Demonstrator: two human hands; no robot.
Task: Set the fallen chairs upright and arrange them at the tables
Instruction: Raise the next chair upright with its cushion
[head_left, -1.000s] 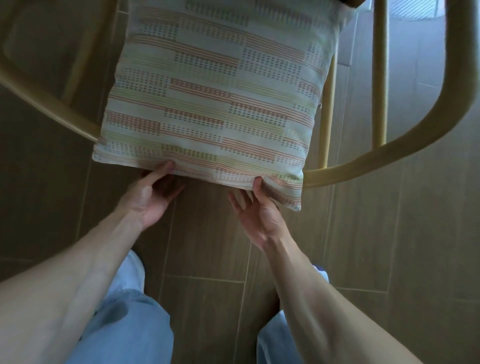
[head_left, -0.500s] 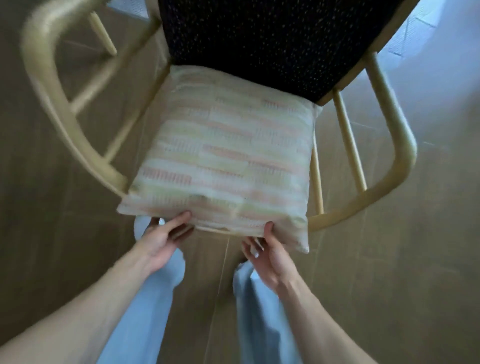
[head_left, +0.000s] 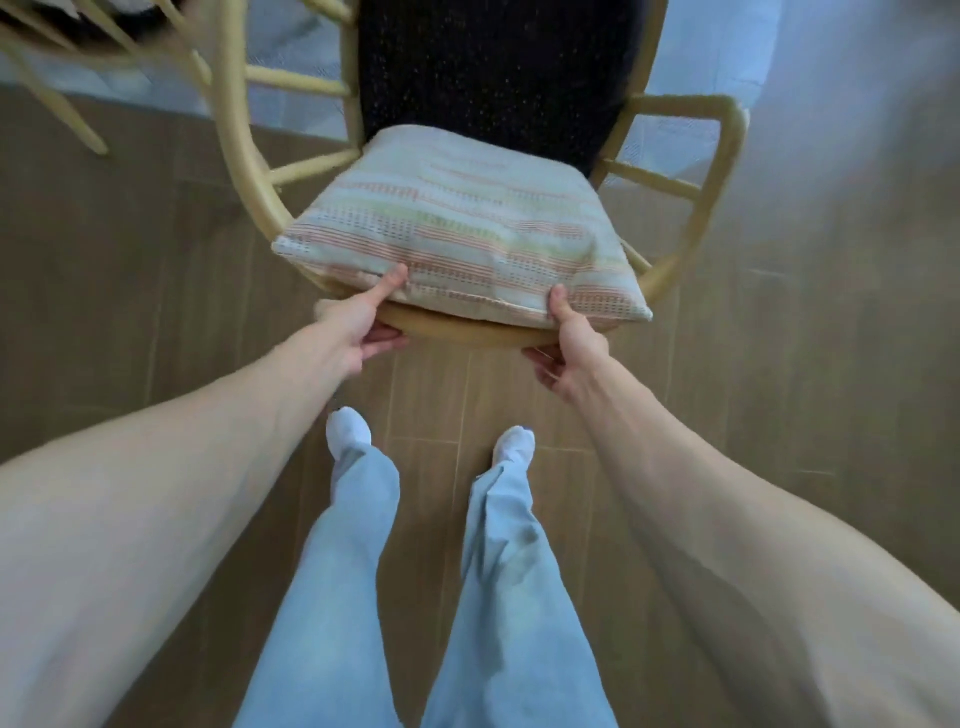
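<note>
Your left hand (head_left: 358, 327) and right hand (head_left: 569, 338) grip the chair (head_left: 457, 325) rail, thumbs pressing the cushion (head_left: 457, 228) edge | chair directly ahead | second chair (head_left: 78, 67) far-left | bare floor (head_left: 805, 338) rightward.

Both hands gripping the chair (head_left: 457, 328) rail — left hand (head_left: 358, 327) and right hand (head_left: 569, 343) thumbs pressing the striped cushion (head_left: 457, 228) between them.
</note>
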